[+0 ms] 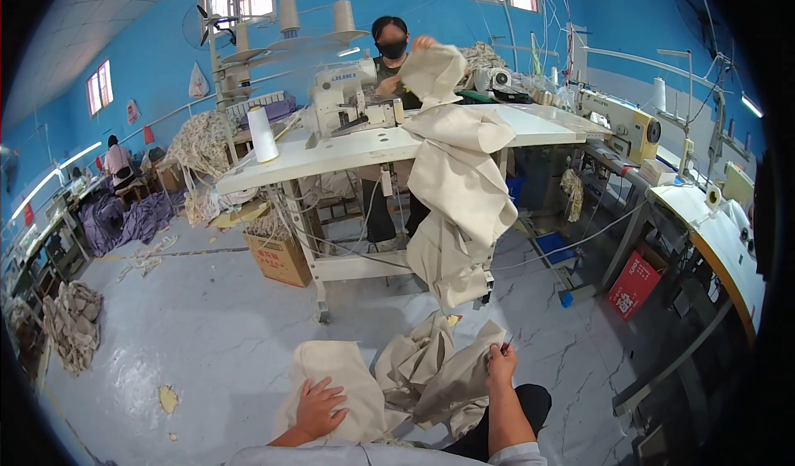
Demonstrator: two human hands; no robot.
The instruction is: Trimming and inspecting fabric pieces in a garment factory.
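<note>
My left hand [321, 408] lies flat with fingers spread on a beige fabric piece [335, 367] over my lap. Closed at the edge of another beige fabric piece [464, 375] is my right hand [500, 367]. A small dark thing shows at its fingertips, too small to name. Between the hands, more crumpled beige fabric [414, 354] hangs toward the floor. Ahead, a long beige cloth [460, 176] drapes off the front of a white sewing table [348, 155]; a masked co-worker [389, 56] behind it holds its upper end raised.
A sewing machine [344, 101] and a white thread cone [262, 135] stand on the table. Below are a cardboard box [280, 255] and, farther right, a red box [636, 282]. Another machine table [712, 226] borders the right. Fabric heaps [73, 325] lie on the left.
</note>
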